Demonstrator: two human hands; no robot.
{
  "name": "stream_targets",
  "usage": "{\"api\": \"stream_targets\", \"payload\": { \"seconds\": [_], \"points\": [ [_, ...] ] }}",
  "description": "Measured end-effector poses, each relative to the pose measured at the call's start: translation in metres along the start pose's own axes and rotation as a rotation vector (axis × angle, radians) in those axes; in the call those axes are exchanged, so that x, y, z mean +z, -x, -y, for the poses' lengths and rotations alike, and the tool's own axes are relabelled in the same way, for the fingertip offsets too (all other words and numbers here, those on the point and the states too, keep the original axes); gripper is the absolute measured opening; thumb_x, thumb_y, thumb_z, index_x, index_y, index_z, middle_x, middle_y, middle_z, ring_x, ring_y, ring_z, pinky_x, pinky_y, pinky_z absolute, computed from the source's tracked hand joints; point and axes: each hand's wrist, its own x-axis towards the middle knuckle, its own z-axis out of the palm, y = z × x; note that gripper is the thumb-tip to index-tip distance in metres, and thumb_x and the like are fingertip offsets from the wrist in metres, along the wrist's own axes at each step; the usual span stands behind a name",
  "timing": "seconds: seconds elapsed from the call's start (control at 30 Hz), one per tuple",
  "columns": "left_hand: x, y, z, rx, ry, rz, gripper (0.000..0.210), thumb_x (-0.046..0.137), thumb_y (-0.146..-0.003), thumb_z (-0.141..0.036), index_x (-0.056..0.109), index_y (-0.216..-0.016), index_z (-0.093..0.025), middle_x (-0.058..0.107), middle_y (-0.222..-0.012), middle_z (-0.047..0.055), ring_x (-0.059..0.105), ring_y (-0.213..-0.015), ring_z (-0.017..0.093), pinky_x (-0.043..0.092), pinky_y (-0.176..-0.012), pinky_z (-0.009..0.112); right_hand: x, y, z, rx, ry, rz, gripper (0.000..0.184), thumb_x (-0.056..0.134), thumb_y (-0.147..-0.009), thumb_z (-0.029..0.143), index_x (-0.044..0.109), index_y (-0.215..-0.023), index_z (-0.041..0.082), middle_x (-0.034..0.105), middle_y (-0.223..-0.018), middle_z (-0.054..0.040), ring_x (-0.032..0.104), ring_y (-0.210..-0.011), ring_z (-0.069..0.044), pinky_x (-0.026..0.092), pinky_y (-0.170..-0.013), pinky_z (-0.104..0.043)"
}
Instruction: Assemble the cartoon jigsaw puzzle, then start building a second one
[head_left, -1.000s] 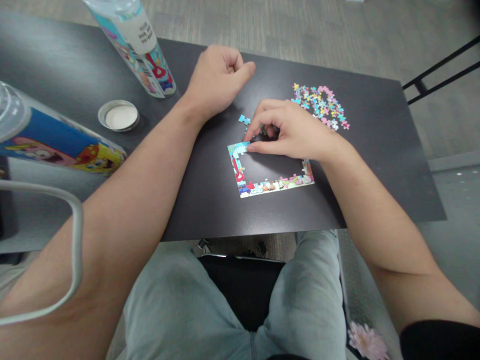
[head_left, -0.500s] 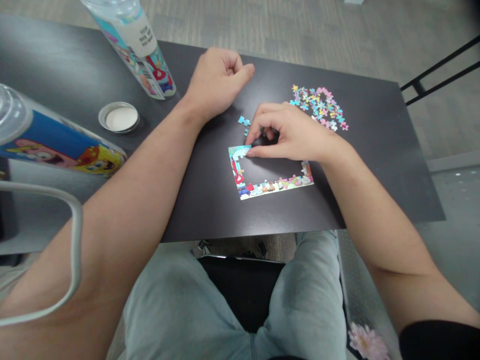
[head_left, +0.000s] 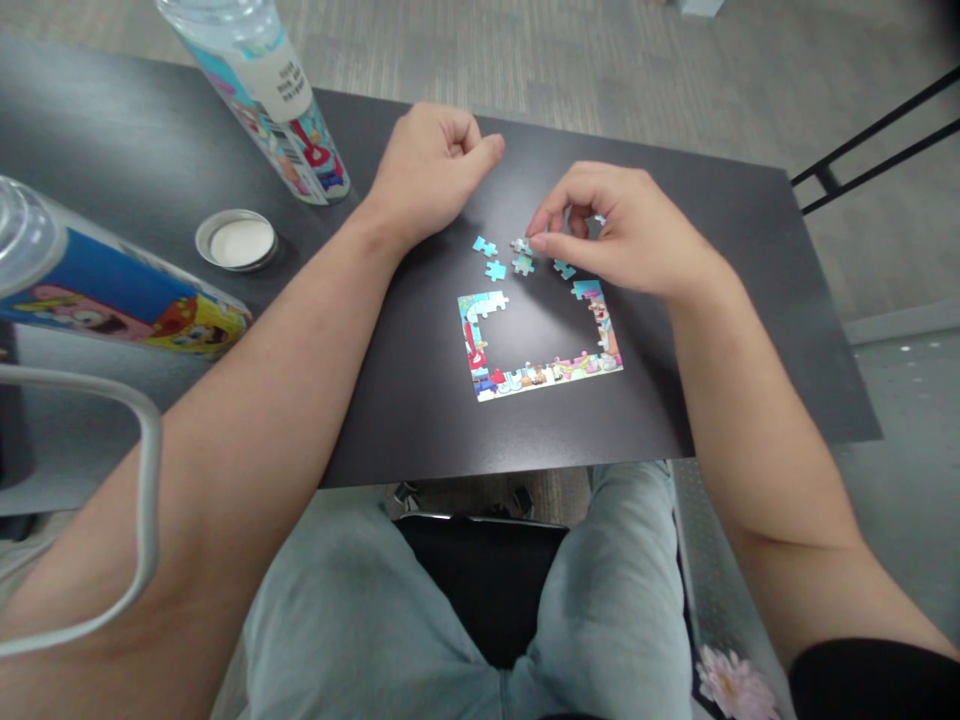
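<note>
My right hand point(head_left: 619, 225) is over the table with thumb and index finger pinched on a small puzzle piece point(head_left: 519, 245). Several loose blue puzzle pieces point(head_left: 495, 271) lie near its fingertips. Below them is a partly joined puzzle border point(head_left: 551, 375), with a gap along its far side. My left hand point(head_left: 439, 165) rests on the table in a loose fist, left of the loose pieces, and nothing shows in it. The colourful pile of pieces farther right is almost wholly hidden behind my right hand.
A clear-topped tube point(head_left: 292, 130) with a cartoon print stands at the back left. Another cartoon tube point(head_left: 127, 290) is at the left, near a round metal lid point(head_left: 238, 240). The dark table point(head_left: 420, 430) ends just before my legs. A pale cable point(head_left: 154, 480) loops at lower left.
My right hand has moved up and away from the border's top left corner to the loose pieces, uncovering the top right corner. My left hand has stayed in place.
</note>
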Motion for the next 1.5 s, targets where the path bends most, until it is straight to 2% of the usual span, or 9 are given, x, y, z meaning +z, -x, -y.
{"api": "stream_targets", "payload": {
  "seconds": [0.07,0.17,0.43,0.67,0.77,0.9,1.07,1.27,1.5],
  "points": [
    [0.000,0.000,-0.001,-0.003,-0.003,0.001,0.044,0.073,-0.091,-0.060,0.051,-0.061,-0.036,0.047,-0.068,0.003,0.037,-0.073,0.025,0.027,-0.078,0.051,-0.008,0.002,-0.004,0.018,0.042,-0.037,0.024,0.103,-0.108,0.051,0.093,-0.102,0.031,0.083,-0.101,-0.0073,0.063,-0.089,-0.027,0.053,-0.087,-0.049],
    [-0.001,0.001,-0.001,-0.013,-0.005,0.000,0.046,0.071,-0.092,-0.064,0.051,-0.062,-0.036,0.047,-0.068,0.003,0.037,-0.074,0.026,0.027,-0.078,0.051,-0.014,0.004,-0.006,0.067,0.098,-0.016,0.021,0.101,-0.106,0.050,0.091,-0.095,0.034,0.083,-0.103,-0.0073,0.069,-0.091,-0.031,0.056,-0.087,-0.052],
    [-0.002,0.002,0.000,-0.024,-0.005,0.000,0.051,0.074,-0.089,-0.072,0.051,-0.061,-0.036,0.045,-0.065,0.003,0.038,-0.077,0.027,0.027,-0.078,0.052,-0.005,0.000,-0.004,0.105,0.079,0.065,0.034,0.108,-0.096,0.064,0.091,-0.092,0.036,0.086,-0.100,-0.0074,0.072,-0.095,-0.034,0.058,-0.076,-0.051],
    [-0.009,0.008,-0.010,-0.062,-0.026,0.050,0.049,0.072,-0.093,-0.073,0.053,-0.065,-0.038,0.049,-0.071,0.002,0.039,-0.077,0.026,0.031,-0.079,0.051,-0.039,0.013,-0.010,0.219,0.016,0.096,0.040,0.117,-0.081,0.074,0.095,-0.092,0.041,0.086,-0.100,-0.0052,0.068,-0.091,-0.034,0.052,-0.072,-0.051],
    [-0.010,0.008,-0.011,-0.063,-0.016,0.053,0.049,0.072,-0.092,-0.073,0.052,-0.065,-0.038,0.048,-0.071,0.003,0.039,-0.078,0.026,0.029,-0.079,0.051,-0.043,0.016,-0.016,0.220,0.000,0.146,0.041,0.117,-0.081,0.075,0.098,-0.095,0.041,0.088,-0.100,-0.0043,0.067,-0.089,-0.032,0.052,-0.073,-0.050],
    [-0.007,0.005,-0.007,-0.064,-0.001,0.039,0.049,0.072,-0.090,-0.074,0.051,-0.063,-0.038,0.047,-0.072,0.003,0.038,-0.076,0.025,0.027,-0.079,0.050,-0.034,0.015,-0.024,0.207,-0.020,0.182,0.041,0.116,-0.084,0.073,0.098,-0.097,0.038,0.086,-0.095,-0.0028,0.065,-0.083,-0.027,0.050,-0.073,-0.047],
    [-0.005,0.004,-0.002,-0.049,-0.010,0.016,0.048,0.072,-0.093,-0.068,0.051,-0.062,-0.037,0.048,-0.071,0.002,0.038,-0.074,0.025,0.028,-0.079,0.051,-0.021,0.010,-0.022,0.206,-0.014,0.145,0.040,0.113,-0.089,0.072,0.094,-0.097,0.037,0.084,-0.095,-0.0026,0.067,-0.082,-0.027,0.052,-0.076,-0.047],
    [-0.003,0.003,-0.002,-0.029,-0.003,0.009,0.049,0.074,-0.096,-0.063,0.052,-0.062,-0.036,0.047,-0.068,0.001,0.038,-0.076,0.025,0.027,-0.076,0.051,0.001,-0.001,-0.014,0.146,0.088,0.016,0.037,0.111,-0.093,0.064,0.093,-0.109,0.035,0.086,-0.111,-0.0089,0.076,-0.104,-0.037,0.062,-0.090,-0.052],
    [-0.003,0.002,-0.002,-0.043,-0.011,0.008,0.048,0.076,-0.099,-0.056,0.053,-0.062,-0.035,0.047,-0.068,0.001,0.038,-0.075,0.024,0.027,-0.077,0.051,0.012,-0.002,-0.015,0.128,0.143,0.005,0.022,0.108,-0.100,0.044,0.089,-0.106,0.033,0.086,-0.121,-0.0086,0.079,-0.100,-0.032,0.065,-0.099,-0.052]
  ]
}}
